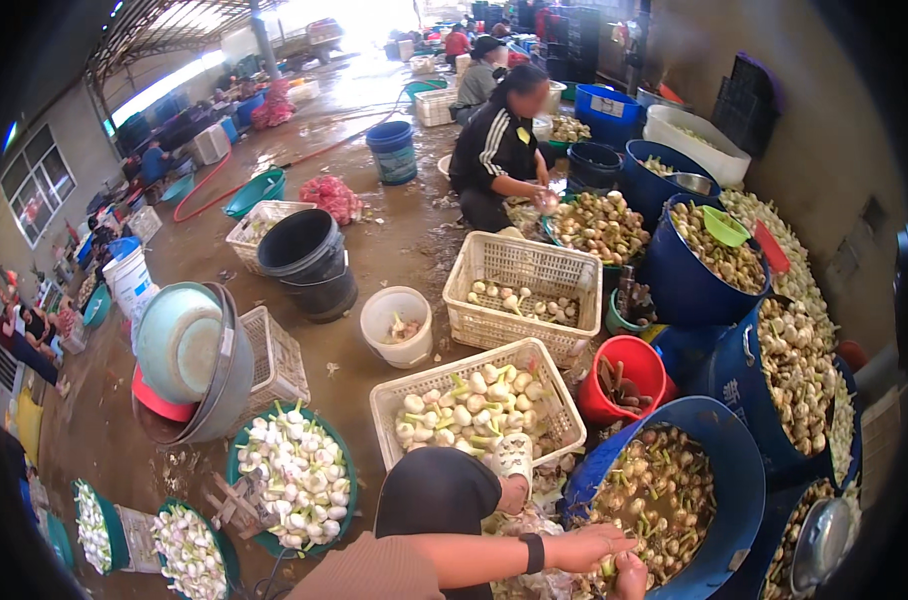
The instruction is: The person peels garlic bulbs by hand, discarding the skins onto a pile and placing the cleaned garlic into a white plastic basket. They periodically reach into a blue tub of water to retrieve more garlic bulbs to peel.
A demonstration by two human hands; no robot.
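My left hand (pixel 582 548), with a dark band on its wrist, reaches over the near rim of a big blue tub (pixel 739 470). Close against it is my right hand (pixel 630 577), cut off in part by the lower edge. The fingers of both hands are bent together around something small and pale that I cannot make out. Inside the tub lie many unpeeled garlic bulbs (pixel 664 490) with stems, brownish and wet-looking. Left of the tub, by my shoe (pixel 514 458), a cream crate (pixel 382 410) contains cleaner garlic bulbs (pixel 484 400).
A red bucket (pixel 646 362) stands behind the tub. Another cream crate (pixel 459 318) and a white bucket (pixel 396 325) are farther off. Left of my knee, a green basin (pixel 346 475) holds white garlic. A co-worker (pixel 499 140) sits ahead. More blue tubs (pixel 664 255) line the right wall.
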